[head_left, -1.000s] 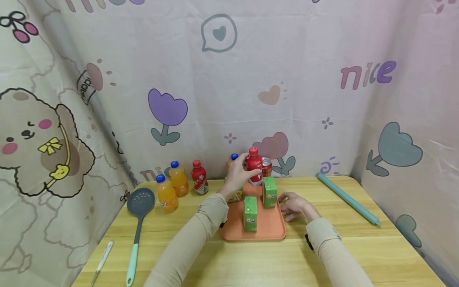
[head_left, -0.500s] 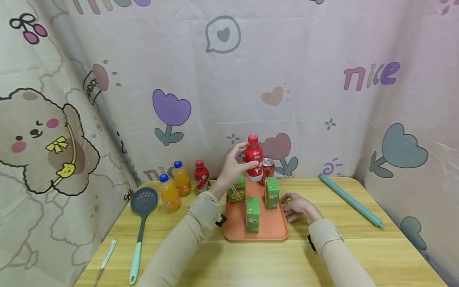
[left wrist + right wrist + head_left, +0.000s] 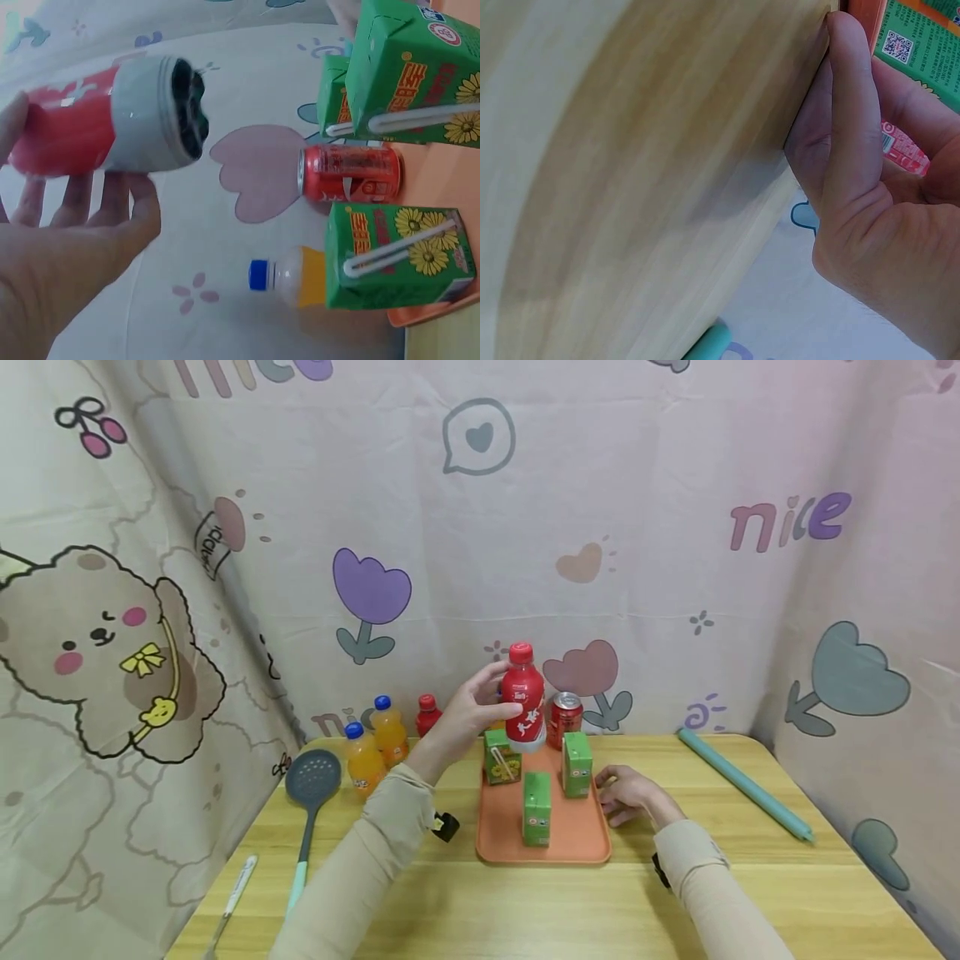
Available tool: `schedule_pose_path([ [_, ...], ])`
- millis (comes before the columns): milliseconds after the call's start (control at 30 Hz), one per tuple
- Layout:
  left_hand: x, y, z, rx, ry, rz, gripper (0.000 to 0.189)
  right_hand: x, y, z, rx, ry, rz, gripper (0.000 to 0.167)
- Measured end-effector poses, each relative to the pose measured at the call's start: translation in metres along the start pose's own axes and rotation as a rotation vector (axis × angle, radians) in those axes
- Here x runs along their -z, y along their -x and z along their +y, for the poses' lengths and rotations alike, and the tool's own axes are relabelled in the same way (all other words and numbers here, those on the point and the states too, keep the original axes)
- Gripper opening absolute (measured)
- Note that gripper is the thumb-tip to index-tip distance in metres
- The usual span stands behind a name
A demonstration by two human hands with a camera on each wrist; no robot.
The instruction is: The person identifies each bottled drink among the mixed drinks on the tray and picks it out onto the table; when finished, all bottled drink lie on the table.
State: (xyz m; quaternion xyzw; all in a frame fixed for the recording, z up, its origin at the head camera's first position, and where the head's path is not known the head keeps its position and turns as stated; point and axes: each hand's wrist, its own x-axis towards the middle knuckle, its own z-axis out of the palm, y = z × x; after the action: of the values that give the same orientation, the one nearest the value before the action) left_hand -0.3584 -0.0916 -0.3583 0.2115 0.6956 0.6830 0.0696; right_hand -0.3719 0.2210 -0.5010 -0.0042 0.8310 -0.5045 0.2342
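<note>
My left hand [image 3: 459, 727] grips a red bottle [image 3: 524, 693] with a red cap and white base, holding it raised over the back of the orange tray [image 3: 573, 852]. In the left wrist view the bottle's dark underside [image 3: 189, 109] shows, with nothing beneath it. Fingers of my right hand [image 3: 630, 792] touch the tray's right rim, loosely bent. On the tray stand three green drink cartons with straws, one in front [image 3: 537, 810], one at right [image 3: 577, 764] and one at left [image 3: 501, 758]. A red can [image 3: 566, 718] and an orange-drink bottle [image 3: 304, 277] stand behind them.
Two orange-drink bottles, one nearer [image 3: 365, 764] and one farther [image 3: 389, 735], and another red bottle [image 3: 427, 714] stand left, partly behind my forearm. A slotted turner [image 3: 312, 781] and a white-handled utensil [image 3: 240, 885] lie far left. A teal roll [image 3: 742, 783] lies right.
My left hand has lifted the red bottle and carried it left relative to the tray and can. The right hand stays at the tray's rim. The head view has turned slightly left.
</note>
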Motion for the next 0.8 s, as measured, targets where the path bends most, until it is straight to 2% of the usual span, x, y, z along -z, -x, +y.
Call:
schedule_pose_path([
  [100, 0.010, 0.008, 0.000, 0.021, 0.016, -0.037, 0.071, 0.001, 0.001, 0.000, 0.000, 0.010, 0.002, 0.042],
  [233, 0.025, 0.018, -0.002, 0.038, 0.027, -0.048, 0.073, 0.001, 0.001, 0.001, 0.002, 0.003, -0.005, 0.041],
  [367, 0.044, 0.031, -0.006, 0.059, 0.005, -0.016, 0.075, 0.000, 0.000, 0.001, 0.003, -0.011, -0.014, 0.041],
  [667, 0.088, 0.062, -0.020, 0.104, -0.176, 0.086, 0.072, 0.004, 0.002, 0.000, 0.006, 0.002, -0.022, 0.041],
  [800, 0.104, 0.073, -0.030, 0.117, -0.219, 0.124, 0.073, 0.003, 0.002, 0.000, 0.009, -0.009, -0.036, 0.041],
])
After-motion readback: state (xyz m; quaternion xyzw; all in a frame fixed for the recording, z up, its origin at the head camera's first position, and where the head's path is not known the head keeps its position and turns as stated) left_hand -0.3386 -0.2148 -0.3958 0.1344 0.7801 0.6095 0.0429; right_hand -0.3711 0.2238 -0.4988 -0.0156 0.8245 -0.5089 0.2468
